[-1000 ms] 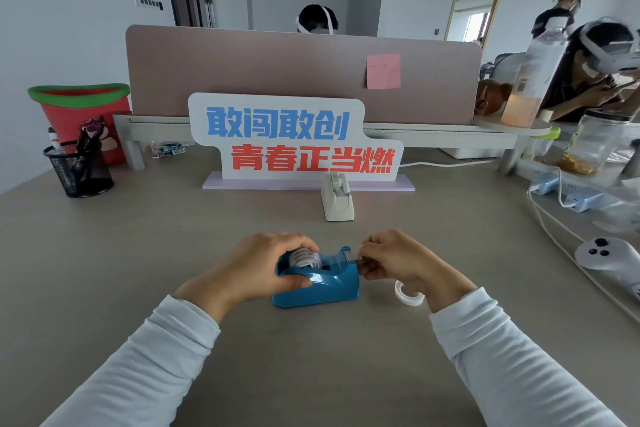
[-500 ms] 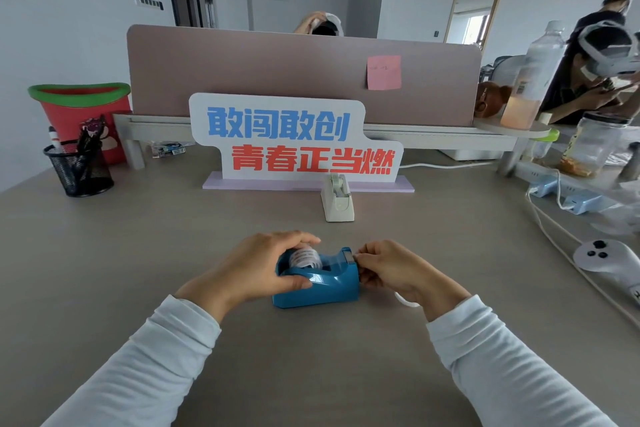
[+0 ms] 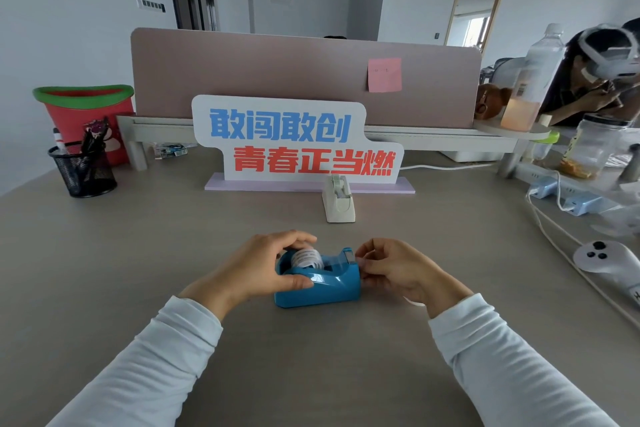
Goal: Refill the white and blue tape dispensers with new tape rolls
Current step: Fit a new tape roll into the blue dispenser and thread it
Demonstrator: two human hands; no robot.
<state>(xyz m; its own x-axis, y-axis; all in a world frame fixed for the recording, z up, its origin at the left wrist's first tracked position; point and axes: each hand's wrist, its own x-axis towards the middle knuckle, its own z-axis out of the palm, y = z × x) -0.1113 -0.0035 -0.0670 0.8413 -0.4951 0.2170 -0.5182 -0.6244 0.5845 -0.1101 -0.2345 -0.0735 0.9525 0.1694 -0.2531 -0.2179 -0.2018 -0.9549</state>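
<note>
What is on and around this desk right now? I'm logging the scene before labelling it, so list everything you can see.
blue tape dispenser: 1, blue, near centre of desk, between both hands
tape roll: 1, white, seated in the blue dispenser
white tape dispenser: 1, white, in front of the sign
sign: 1, white with blue and red characters, mid desk
divider: 1, dusty pink, behind the sign
sticky note: 1, pink, on the divider
pen holder: 1, black mesh, far left
bin: 1, red with green rim, behind the pen holder
bottle: 1, clear, right shelf
jar: 1, clear, far right
controller: 1, white, right edge
left hand: holding the dispenser body
right hand: at the cutter end
</note>
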